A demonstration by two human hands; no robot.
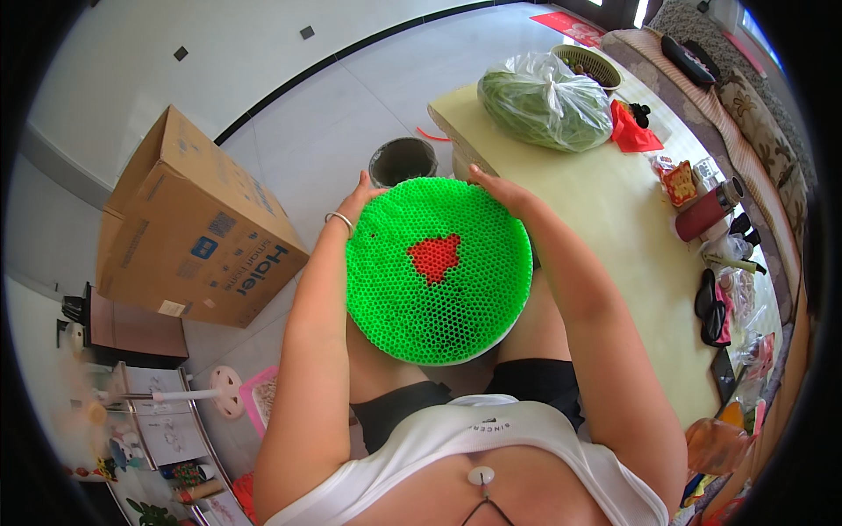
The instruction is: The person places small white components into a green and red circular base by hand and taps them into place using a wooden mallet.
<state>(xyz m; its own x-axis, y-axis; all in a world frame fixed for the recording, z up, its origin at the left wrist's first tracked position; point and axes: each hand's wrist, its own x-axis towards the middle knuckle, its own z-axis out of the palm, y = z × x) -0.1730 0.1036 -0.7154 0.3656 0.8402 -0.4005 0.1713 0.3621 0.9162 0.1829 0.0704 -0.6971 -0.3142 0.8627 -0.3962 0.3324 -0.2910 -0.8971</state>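
I grip the disc [395, 237] between left hand [358, 196] and right hand [503, 188], where a slackened hold could drop it

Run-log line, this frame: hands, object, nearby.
left hand: holds green honeycomb disc, upper-left rim | right hand: upper-right rim | disc: red central patch | beyond: grey bin

Bright green honeycomb-patterned disc [438, 302] with a red central patch [434, 258]

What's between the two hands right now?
In the head view, a round green honeycomb-patterned disc with a red patch lies between the left hand and the right hand, which hold its edge.
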